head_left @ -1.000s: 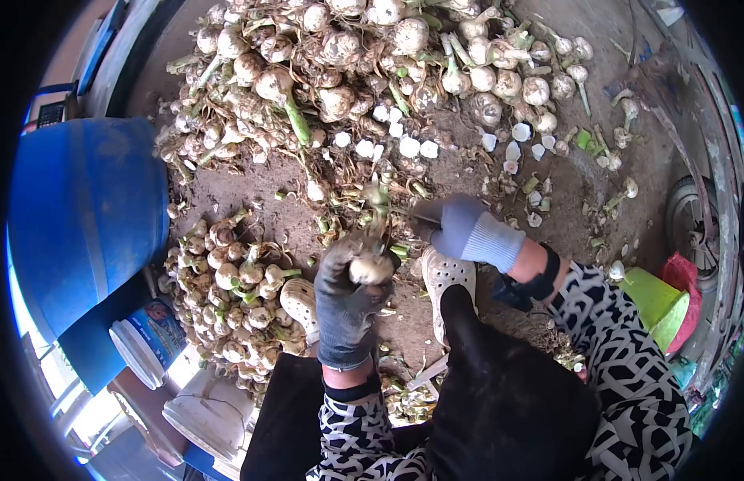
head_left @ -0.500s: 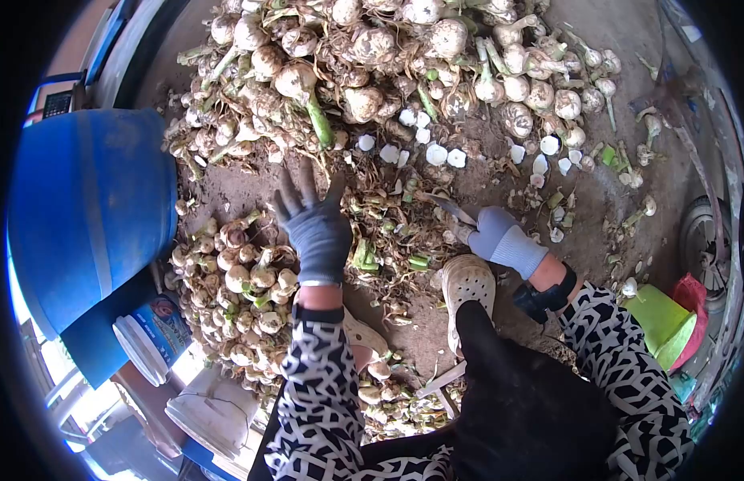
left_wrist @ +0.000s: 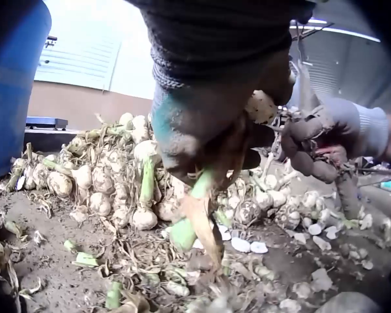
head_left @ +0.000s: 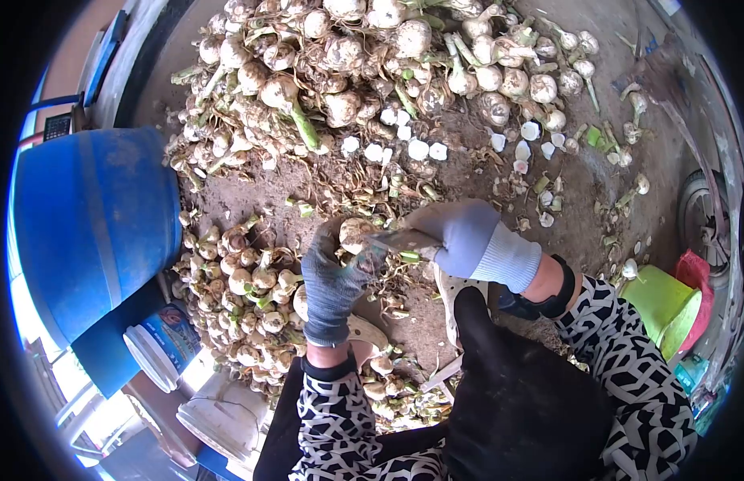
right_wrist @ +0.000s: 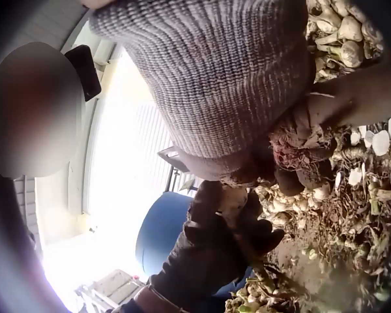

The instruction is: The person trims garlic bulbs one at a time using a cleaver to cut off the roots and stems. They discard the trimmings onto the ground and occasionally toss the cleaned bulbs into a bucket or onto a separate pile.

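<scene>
Garlic bulb point(head_left: 355, 233): being gripped in left hand point(head_left: 333, 276), left of knife point(head_left: 406, 240) being clasped in right hand point(head_left: 462, 232), nearer than far heap point(head_left: 341, 50). Probably handling light, firm, bruisable; best holding round its body, clear of knife.

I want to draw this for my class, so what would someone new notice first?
Probably the big heap of garlic, spread across the top of the head view. Next might come the large blue barrel on the left side. In the middle, the left hand holds a garlic bulb while the right hand holds a knife close to it.
</scene>
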Demonstrator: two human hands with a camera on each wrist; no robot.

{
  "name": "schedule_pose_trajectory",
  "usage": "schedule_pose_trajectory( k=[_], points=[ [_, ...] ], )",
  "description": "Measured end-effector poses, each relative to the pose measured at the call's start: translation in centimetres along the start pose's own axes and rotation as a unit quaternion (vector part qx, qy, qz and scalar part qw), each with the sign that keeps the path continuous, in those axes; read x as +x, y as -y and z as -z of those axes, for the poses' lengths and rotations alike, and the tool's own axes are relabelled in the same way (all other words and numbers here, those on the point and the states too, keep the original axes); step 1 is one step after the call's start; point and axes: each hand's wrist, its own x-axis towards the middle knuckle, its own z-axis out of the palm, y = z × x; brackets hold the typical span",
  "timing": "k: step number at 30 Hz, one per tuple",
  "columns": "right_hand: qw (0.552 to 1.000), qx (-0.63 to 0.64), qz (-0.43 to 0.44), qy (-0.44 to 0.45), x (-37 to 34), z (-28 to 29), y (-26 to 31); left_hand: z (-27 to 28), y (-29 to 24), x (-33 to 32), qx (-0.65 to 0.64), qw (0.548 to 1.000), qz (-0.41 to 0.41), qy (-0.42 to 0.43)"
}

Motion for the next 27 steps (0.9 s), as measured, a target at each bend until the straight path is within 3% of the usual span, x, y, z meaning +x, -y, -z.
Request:
schedule_pose_trajectory(
  k=[1,4,5,6,8,9,10,12,13,16,17,19,20,21,22,23,24,25,26,27],
  points=[
    [0.999,-0.034,0.021,0.007,0.1,0.4,0.6,0.0,-0.4,-0.5,-0.095,0.994,0.035,0.03],
    [0.992,-0.119,0.024,0.045,0.3,1.5,2.2,-0.7,-3.3,-1.3,-0.132,0.988,0.066,0.041],
    [0.99,-0.128,0.031,0.04,0.2,1.5,2.2,-1.0,-2.9,-0.8,-0.038,0.999,0.017,0.03],
    [0.989,-0.137,0.037,0.037,0.1,1.4,2.1,-1.2,-3.0,-1.0,-0.039,0.998,0.018,0.036],
    [0.99,-0.134,0.032,0.027,-0.2,1.4,1.9,-2.0,-3.7,-1.3,-0.16,0.984,0.075,0.026],
    [0.99,-0.133,0.033,0.019,-0.4,1.4,1.8,-2.1,-3.3,-1.0,-0.059,0.997,-0.019,0.043],
    [0.991,-0.131,0.033,0.012,-0.6,1.4,1.6,-2.4,-3.4,-1.1,-0.061,0.997,-0.018,0.048],
    [0.991,-0.132,0.023,0.008,-0.8,1.1,1.5,-3.1,-3.7,-1.7,-0.215,0.965,0.145,0.028],
    [0.991,-0.133,0.018,0.004,-0.7,0.9,1.4,-3.4,-3.2,-2.3,-0.284,0.946,0.153,0.02],
    [0.996,-0.048,0.018,-0.07,-1.1,-0.9,-0.1,-5.2,-2.2,-3.3,-0.232,0.964,0.127,-0.024],
    [0.996,-0.047,0.015,-0.069,-1.2,-1.6,-0.7,-5.5,-2.0,-3.4,-0.277,0.948,0.157,-0.028],
    [0.996,-0.011,-0.073,0.045,-1.2,-3.5,-2.5,-5.3,0.4,-5.2,-0.263,0.949,0.177,0.007],
    [0.961,-0.06,-0.224,0.152,-0.3,-5.7,-5.9,-4.9,1.1,-5.9,-0.245,0.948,0.198,0.045],
    [0.94,-0.103,-0.241,0.22,-0.8,-6.2,-8.8,-4.9,-3.8,-6.1,-0.14,0.984,0.09,0.06],
    [0.951,-0.068,-0.257,0.16,-1.4,-5.9,-9.0,-4.9,-6.7,-5.9,-0.19,0.972,0.109,0.09],
    [0.95,0.085,-0.268,0.132,-1.4,-3.4,-6.9,-5.4,-6.3,-5.3,-0.272,0.953,0.119,0.062],
    [0.923,0.243,-0.284,0.091,-2.1,-1.3,-4.5,-5.6,-6.0,-4.8,-0.35,0.927,0.129,0.049],
    [0.86,0.376,-0.326,0.113,-2.7,-0.8,-4.0,-5.3,-5.6,-4.0,-0.343,0.929,0.106,0.089],
    [0.901,0.329,-0.262,0.103,-3.1,-0.2,-3.7,-5.3,-5.0,-3.1,-0.208,0.973,0.029,0.098],
    [0.924,0.324,-0.201,0.02,-3.5,-0.7,-3.7,-5.0,-4.0,-2.1,-0.013,0.991,-0.083,0.103]
  ],
)
